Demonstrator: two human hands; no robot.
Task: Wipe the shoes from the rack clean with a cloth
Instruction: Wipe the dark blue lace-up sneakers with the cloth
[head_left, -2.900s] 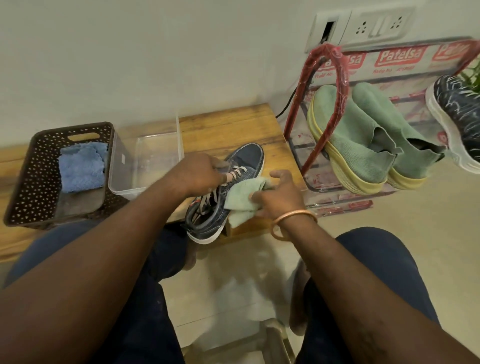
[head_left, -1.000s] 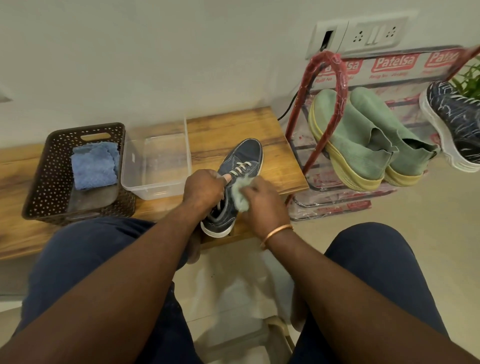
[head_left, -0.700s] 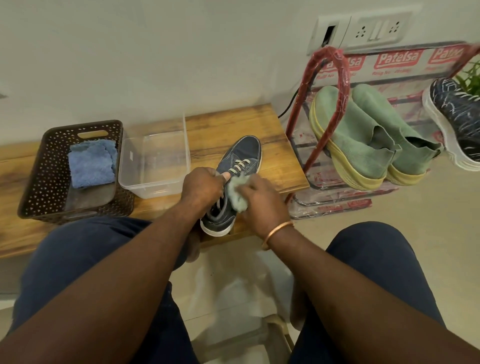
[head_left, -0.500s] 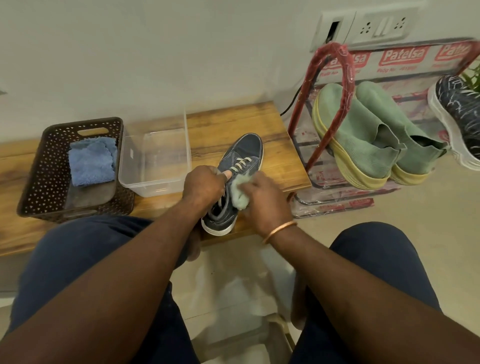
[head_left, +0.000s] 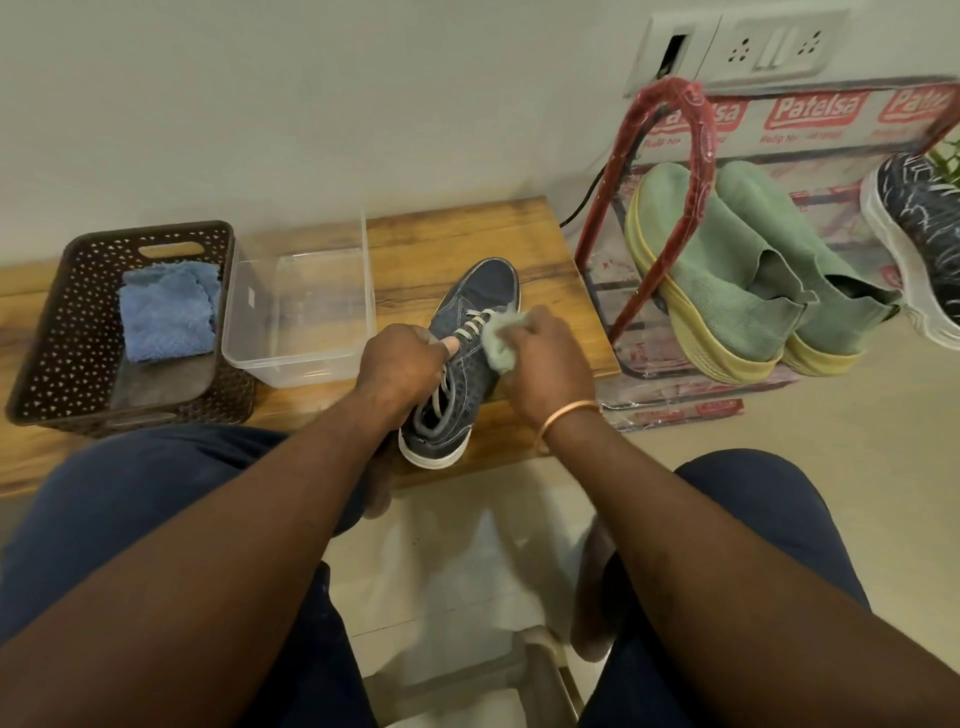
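A dark blue denim sneaker (head_left: 480, 301) with pale laces and a white sole lies on the low wooden bench (head_left: 540, 249), toe pointing away from me. My left hand (head_left: 397, 361) grips its left side near the laces, thumb on top. My right hand (head_left: 543, 356) holds a bunched light green cloth (head_left: 500, 340) pressed against the sneaker's right side by the laces. Much of the cloth is hidden under my fingers.
A clear plastic tub (head_left: 301, 306) and a brown perforated basket (head_left: 67, 322) holding a blue cloth (head_left: 169, 312) stand on the bench to the left. A red-framed shoe rack (head_left: 691, 135) at right carries green sock shoes (head_left: 727, 270) and a black patterned sneaker (head_left: 919, 234).
The green cloth, spread open on the shoe's side earlier, is now bunched in my right hand and has moved closer to the laces. My left hand keeps its hold.
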